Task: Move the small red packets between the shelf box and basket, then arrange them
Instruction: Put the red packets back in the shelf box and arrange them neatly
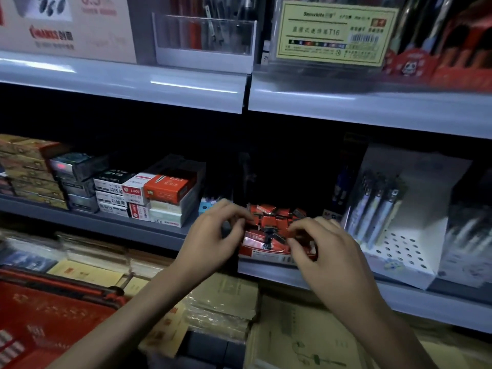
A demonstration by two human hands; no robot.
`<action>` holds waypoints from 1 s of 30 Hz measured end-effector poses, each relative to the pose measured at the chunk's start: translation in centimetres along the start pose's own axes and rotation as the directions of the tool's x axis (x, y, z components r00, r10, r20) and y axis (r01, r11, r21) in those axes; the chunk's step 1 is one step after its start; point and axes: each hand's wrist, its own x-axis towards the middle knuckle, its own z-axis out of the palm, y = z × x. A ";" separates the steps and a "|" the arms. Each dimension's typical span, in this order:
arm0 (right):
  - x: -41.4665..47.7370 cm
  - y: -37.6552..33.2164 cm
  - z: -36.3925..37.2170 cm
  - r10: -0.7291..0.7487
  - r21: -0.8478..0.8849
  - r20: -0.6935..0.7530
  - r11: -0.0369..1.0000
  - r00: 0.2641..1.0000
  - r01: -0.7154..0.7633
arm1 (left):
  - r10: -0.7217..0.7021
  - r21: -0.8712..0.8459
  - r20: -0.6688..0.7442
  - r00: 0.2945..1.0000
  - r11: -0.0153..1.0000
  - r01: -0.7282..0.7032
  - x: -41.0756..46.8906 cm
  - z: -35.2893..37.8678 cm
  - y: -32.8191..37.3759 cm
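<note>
1. The small red packets (277,215) lie in a loose heap inside the shelf box (263,251). The box stands at the front edge of the middle shelf (266,270), probably so that a customer reaches them easily.
2. The left hand (213,230) is at the left side of the heap. Its thumb and bent fingers close on a packet at the edge, as far as the blur lets me see.
3. The right hand (322,249) is at the right side, and its curled fingertips pinch something red, I judge also a packet.
4. Both hands work from opposite sides, which suits arranging the heap.
5. The basket (53,302) waits low on the left, near enough for transfer.
</note>
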 end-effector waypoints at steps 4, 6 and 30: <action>3.8 0.0 0.9 0.062 0.035 -0.025 0.998 0.998 -0.061 | -0.033 -0.003 -0.054 0.998 0.999 0.032 2.4 1.1 -0.8; 5.9 -0.3 1.5 0.072 0.005 -0.027 0.997 0.997 -0.072 | -0.022 0.030 -0.056 0.998 0.999 0.024 3.0 1.6 -1.1; 11.7 0.1 4.9 0.114 0.156 0.172 0.978 0.978 -0.141 | -0.224 -0.249 -0.110 0.968 0.950 0.191 3.4 2.1 -3.7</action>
